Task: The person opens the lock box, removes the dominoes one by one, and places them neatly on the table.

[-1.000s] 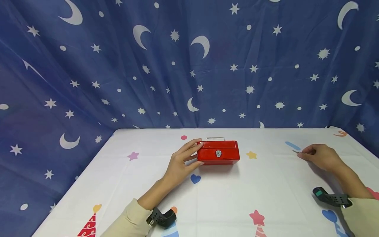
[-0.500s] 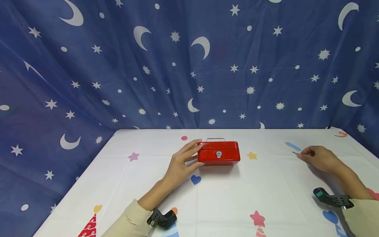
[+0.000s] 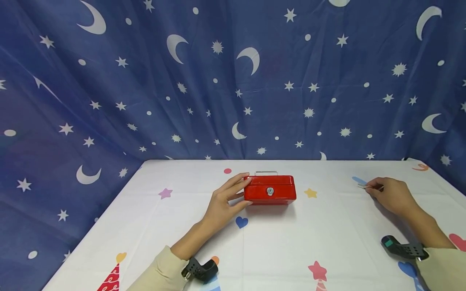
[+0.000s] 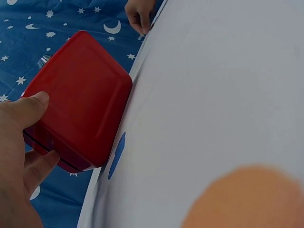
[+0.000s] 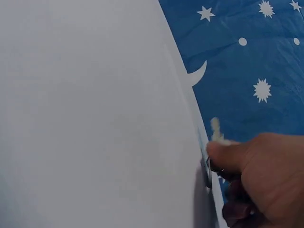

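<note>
A small red metal cash box [image 3: 262, 195] stands lid down on the table, with a silver lock [image 3: 270, 191] in its front and a wire handle [image 3: 266, 172] on top. My left hand [image 3: 221, 203] holds the box's left end between spread fingers and thumb; in the left wrist view the thumb and a fingertip touch the red box [image 4: 83, 104]. Well to the right, my right hand [image 3: 393, 197] pinches a small key [image 3: 361, 186] just above the table. The right wrist view shows a pale, blurred key [image 5: 215, 127] sticking out past the thumb, and part of a thin ring below.
A white cloth [image 3: 284, 250] printed with stars, hearts and party hats covers the table. Behind it hangs a blue curtain [image 3: 276, 105] with moons and stars. Each wrist wears a black strap; the left strap [image 3: 199, 270] lies close to the cloth.
The key has shifted in my right hand's fingers, and more of it now shows. That wrist has moved slightly left. My left hand stays on the cash box.
</note>
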### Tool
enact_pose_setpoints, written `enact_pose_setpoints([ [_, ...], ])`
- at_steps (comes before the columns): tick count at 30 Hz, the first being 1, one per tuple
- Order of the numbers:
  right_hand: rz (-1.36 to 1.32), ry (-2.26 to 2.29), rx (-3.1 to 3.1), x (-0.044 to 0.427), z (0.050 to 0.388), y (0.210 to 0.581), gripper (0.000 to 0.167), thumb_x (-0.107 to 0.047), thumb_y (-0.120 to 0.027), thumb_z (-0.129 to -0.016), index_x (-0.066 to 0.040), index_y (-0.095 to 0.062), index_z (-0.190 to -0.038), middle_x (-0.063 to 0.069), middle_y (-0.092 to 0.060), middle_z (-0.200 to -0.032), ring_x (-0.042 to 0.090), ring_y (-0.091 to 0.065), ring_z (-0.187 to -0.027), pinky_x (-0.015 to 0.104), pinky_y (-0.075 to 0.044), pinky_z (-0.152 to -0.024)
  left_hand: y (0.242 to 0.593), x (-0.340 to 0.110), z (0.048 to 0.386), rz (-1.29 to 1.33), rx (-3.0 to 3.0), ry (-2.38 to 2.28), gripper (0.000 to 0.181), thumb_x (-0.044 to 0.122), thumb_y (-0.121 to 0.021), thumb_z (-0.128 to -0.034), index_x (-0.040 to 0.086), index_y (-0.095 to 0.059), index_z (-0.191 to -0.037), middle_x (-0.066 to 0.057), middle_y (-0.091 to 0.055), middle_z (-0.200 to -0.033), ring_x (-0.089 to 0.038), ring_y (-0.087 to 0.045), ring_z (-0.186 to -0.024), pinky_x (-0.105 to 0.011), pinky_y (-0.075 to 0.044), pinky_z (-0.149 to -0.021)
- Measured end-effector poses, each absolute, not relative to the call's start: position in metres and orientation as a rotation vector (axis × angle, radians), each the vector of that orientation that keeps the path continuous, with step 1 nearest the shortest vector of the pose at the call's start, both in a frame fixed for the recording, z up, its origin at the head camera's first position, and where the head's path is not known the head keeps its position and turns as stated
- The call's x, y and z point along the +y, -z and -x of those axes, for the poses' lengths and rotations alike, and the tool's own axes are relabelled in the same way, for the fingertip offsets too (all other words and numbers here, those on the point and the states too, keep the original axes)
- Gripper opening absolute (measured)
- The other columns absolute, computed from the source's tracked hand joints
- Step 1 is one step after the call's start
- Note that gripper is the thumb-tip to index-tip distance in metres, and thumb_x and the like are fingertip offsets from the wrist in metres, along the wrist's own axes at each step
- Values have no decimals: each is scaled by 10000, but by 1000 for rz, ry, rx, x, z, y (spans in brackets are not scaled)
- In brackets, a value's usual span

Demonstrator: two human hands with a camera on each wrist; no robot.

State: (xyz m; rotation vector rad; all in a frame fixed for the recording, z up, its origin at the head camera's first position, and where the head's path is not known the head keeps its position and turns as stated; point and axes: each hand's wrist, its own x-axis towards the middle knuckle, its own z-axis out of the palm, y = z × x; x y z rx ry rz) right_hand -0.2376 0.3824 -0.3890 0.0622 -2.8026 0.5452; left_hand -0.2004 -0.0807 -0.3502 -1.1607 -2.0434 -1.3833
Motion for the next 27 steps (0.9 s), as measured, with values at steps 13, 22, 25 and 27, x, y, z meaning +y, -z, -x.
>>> enact_pose_setpoints([
  [13,-91,-744,-2676,360,228,346,309,-324,-629,-932,-31,-703,-995,103,-691,-834,257,-562,-742,289,-417,-521,352,-81,201,1154,-2041,1357,560,-164,-747,-703,-158,-547,-1226,-310,-489,-1300,-432,-543,-1131,-485,-547,-761],
  [22,-169,-829,-2599,328,219,320,358,-396,-626,-920,-66,-703,-1036,76,-712,-848,105,-579,-721,270,-422,-524,353,-82,202,1142,-2043,1278,557,-133,-766,-701,-129,-566,-1221,-292,-506,-1296,-432,-502,-1184,-460,-499,-878],
  [25,-197,-854,-2584,320,214,314,328,-361,-625,-927,-75,-702,-1068,81,-723,-895,-64,-552,-751,216,-446,-559,354,-82,203,1159,-2034,1300,561,-141,-762,-701,-141,-557,-1223,-303,-493,-1299,-435,-510,-1164,-473,-531,-816],
  [27,-216,-868,-2584,315,212,310,321,-340,-622,-933,-75,-699,-1098,87,-725,-933,-151,-520,-783,163,-453,-593,354,-81,204,1164,-2030,1301,563,-141,-762,-700,-145,-555,-1224,-305,-490,-1299,-433,-516,-1153,-471,-541,-796],
])
